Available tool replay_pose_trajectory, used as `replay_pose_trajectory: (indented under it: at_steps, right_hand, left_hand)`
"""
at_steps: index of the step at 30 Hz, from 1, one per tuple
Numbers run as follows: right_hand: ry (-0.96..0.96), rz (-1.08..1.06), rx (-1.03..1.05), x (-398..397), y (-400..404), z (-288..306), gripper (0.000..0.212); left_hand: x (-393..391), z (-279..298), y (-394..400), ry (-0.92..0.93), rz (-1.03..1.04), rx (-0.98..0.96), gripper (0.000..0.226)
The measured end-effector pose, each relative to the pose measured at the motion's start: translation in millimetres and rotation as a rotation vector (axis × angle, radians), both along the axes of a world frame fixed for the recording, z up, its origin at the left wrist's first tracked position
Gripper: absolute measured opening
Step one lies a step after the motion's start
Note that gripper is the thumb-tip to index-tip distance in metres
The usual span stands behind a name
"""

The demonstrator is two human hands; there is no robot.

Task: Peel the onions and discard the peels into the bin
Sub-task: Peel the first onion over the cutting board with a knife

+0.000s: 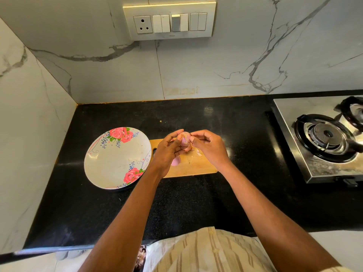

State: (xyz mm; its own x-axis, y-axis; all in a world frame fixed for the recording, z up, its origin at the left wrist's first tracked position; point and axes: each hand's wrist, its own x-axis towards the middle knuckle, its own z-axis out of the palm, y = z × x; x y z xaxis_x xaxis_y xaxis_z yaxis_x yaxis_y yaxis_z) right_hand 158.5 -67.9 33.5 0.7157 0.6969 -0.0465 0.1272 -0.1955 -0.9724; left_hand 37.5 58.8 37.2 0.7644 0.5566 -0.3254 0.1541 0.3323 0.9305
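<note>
My left hand (167, 150) grips the onion (184, 140) above the cutting board (196, 165), steadying it so my right hand (208, 146) can pinch at its skin. Any peel falls onto the board, I judge. Onion: small, pink-purple, partly stripped; loose peel scraps (199, 153) lie beneath.

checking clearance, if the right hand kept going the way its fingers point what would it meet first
Probably the small pink-purple onion: the right hand points its fingers left, fingertips already at the skin, with the left hand just beyond, gripping it. Depth is unclear.
</note>
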Motion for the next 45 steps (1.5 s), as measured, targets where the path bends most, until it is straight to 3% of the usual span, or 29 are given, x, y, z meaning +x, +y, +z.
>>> replay_pose_trajectory:
  at_steps: [18, 25, 34, 40, 43, 45]
  right_hand:
    - [-0.082, -0.049, -0.048, -3.8, 2.5, -2.8, 0.009]
    - [-0.016, -0.003, -0.039, -0.3, 2.9, 0.1, 0.011]
    - [-0.12, -0.056, -0.113, 0.0, 8.0, -9.9, 0.006]
    - [0.036, -0.101, -0.257, 7.5, 3.8, -25.0, 0.011]
    - [0.001, -0.071, -0.252, 6.6, 0.4, -22.9, 0.007]
    - [0.002, -0.037, -0.202, 4.9, 1.9, -17.9, 0.012]
  left_hand:
    - [-0.5, -3.3, 1.2, 0.031, 0.009, -0.026, 0.027]
    - [-0.4, -4.6, 4.2, 0.011, 0.011, -0.02, 0.032]
    - [3.0, -4.9, 1.0, 0.021, 0.03, -0.026, 0.031]
    - [-1.2, -6.3, 4.0, 0.002, 0.064, -0.044, 0.03]
    - [-1.8, -6.3, 7.4, -0.001, 0.065, -0.049, 0.03]
    - [-1.0, -5.3, 6.5, -0.002, 0.058, -0.034, 0.042]
